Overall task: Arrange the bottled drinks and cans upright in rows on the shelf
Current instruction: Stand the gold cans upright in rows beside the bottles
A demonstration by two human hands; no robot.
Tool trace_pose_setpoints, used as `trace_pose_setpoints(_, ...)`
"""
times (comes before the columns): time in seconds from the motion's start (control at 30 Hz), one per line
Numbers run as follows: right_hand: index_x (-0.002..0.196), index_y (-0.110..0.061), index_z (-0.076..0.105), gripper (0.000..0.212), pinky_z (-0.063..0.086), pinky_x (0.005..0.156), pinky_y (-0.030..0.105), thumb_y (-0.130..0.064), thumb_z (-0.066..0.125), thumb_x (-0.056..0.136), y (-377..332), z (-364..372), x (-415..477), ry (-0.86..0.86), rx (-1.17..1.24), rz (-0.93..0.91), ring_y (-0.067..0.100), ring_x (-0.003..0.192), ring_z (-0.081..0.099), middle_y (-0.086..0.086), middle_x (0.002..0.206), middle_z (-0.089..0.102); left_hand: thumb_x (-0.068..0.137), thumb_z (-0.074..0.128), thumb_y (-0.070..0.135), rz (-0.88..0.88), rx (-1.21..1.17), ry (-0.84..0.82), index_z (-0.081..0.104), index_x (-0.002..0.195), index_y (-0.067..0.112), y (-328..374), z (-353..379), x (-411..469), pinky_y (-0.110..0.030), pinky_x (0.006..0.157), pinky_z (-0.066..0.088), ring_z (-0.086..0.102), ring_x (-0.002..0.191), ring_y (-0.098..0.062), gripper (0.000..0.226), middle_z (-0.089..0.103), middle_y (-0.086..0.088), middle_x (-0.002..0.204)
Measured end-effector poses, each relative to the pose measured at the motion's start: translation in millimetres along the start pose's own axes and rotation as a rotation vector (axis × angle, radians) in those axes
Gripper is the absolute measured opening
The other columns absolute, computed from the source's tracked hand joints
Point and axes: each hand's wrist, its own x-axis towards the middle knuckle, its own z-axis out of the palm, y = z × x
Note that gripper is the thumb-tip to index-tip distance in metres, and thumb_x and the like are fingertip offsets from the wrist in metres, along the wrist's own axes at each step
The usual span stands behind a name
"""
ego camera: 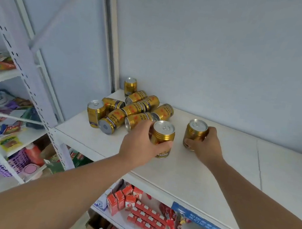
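On the white shelf (186,173), the left hand (139,141) has its fingers wrapped round an upright can (162,138) and the right hand (204,144) likewise grips a second upright can (194,133) just right of it, with a pile of toppled cans (137,110) behind on the far left.
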Motion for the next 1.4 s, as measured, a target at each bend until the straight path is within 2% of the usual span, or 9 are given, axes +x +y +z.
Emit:
trace_pose_setpoints(0.1,0.112,-0.026,0.044,0.060,0.041,0.054,0.024,-0.030,0.086,0.069,16.4,-47.4,-14.9,0.100,0.002,0.010,0.003,0.080,0.058,-0.013,0.095,0.059,0.062,0.067,0.083,0.074,-0.038,-0.051,0.055,0.112,0.032,26.7,27.5,10.9,-0.035,0.074,0.056,0.060,0.090,-0.005,0.072,0.060,0.016,0.102)
trace_pose_setpoints(0.43,0.113,-0.031,0.046,0.060,0.041,0.055,0.016,-0.033,0.086,0.068,100.4,-209.5,-41.9,0.438,0.078,0.137,0.001,0.081,0.059,-0.017,0.096,0.060,0.053,0.070,0.081,0.085,-0.215,-0.322,0.057,0.099,0.035,161.9,170.6,28.1,-0.032,0.071,0.053,0.061,0.086,-0.001,0.066,0.061,0.018,0.095)
trace_pose_setpoints(0.67,0.119,-0.036,0.041,0.066,0.041,0.060,0.020,-0.035,0.086,0.069,159.1,-284.1,-17.5,0.518,0.089,0.205,0.004,0.084,0.057,-0.022,0.095,0.056,0.055,0.074,0.074,0.104,-0.212,-0.400,0.061,0.103,0.034,222.2,254.4,36.2,-0.033,0.076,0.054,0.063,0.090,-0.005,0.064,0.063,0.017,0.099)
trace_pose_setpoints(0.77,0.123,-0.035,0.043,0.068,0.042,0.061,0.022,-0.035,0.085,0.071,177.5,-299.2,-2.8,0.506,0.081,0.235,0.005,0.085,0.056,-0.021,0.096,0.055,0.062,0.080,0.066,0.113,-0.217,-0.401,0.063,0.108,0.031,234.5,279.3,39.9,-0.034,0.079,0.055,0.063,0.093,-0.009,0.061,0.065,0.014,0.101)
trace_pose_setpoints(0.87,0.131,-0.031,0.043,0.073,0.044,0.077,0.028,-0.033,0.087,0.073,192.2,-305.5,13.3,0.491,0.080,0.249,0.012,0.098,0.055,-0.015,0.106,0.055,0.066,0.083,0.061,0.109,-0.230,-0.397,0.063,0.109,0.031,240.5,297.2,44.7,-0.032,0.079,0.053,0.063,0.094,-0.010,0.057,0.066,0.013,0.103)
trace_pose_setpoints(1.03,0.138,-0.030,0.040,0.076,0.042,0.088,0.028,-0.030,0.085,0.077,207.4,-309.5,34.2,0.474,0.055,0.221,0.015,0.114,0.055,-0.014,0.118,0.056,0.066,0.083,0.060,0.108,-0.232,-0.405,0.057,0.105,0.038,249.7,322.8,54.5,-0.031,0.077,0.051,0.064,0.095,-0.012,0.052,0.064,0.014,0.102)
trace_pose_setpoints(1.17,0.143,-0.033,0.039,0.078,0.034,0.092,0.024,-0.037,0.083,0.079,215.3,-307.5,41.9,0.498,-0.009,0.165,0.015,0.125,0.053,-0.010,0.139,0.056,0.068,0.077,0.066,0.128,-0.179,-0.413,0.058,0.118,0.034,252.7,341.2,62.1,-0.036,0.084,0.054,0.063,0.099,-0.012,0.062,0.065,0.011,0.111)
trace_pose_setpoints(1.27,0.143,-0.034,0.038,0.078,0.035,0.094,0.024,-0.038,0.083,0.079,219.6,-307.7,49.7,0.484,-0.004,0.143,0.018,0.128,0.053,-0.009,0.141,0.056,0.068,0.075,0.068,0.103,-0.200,-0.401,0.057,0.124,0.033,254.0,351.4,64.3,-0.036,0.087,0.053,0.062,0.101,-0.011,0.069,0.064,0.012,0.115)
trace_pose_setpoints(1.4,0.143,-0.035,0.037,0.078,0.039,0.099,0.027,-0.039,0.082,0.080,225.0,-307.7,58.4,0.476,-0.008,0.125,0.019,0.130,0.053,-0.008,0.142,0.055,0.072,0.080,0.059,0.053,-0.329,-0.372,0.054,0.131,0.030,253.9,368.5,60.5,-0.034,0.086,0.053,0.064,0.103,-0.012,0.070,0.062,0.009,0.122)
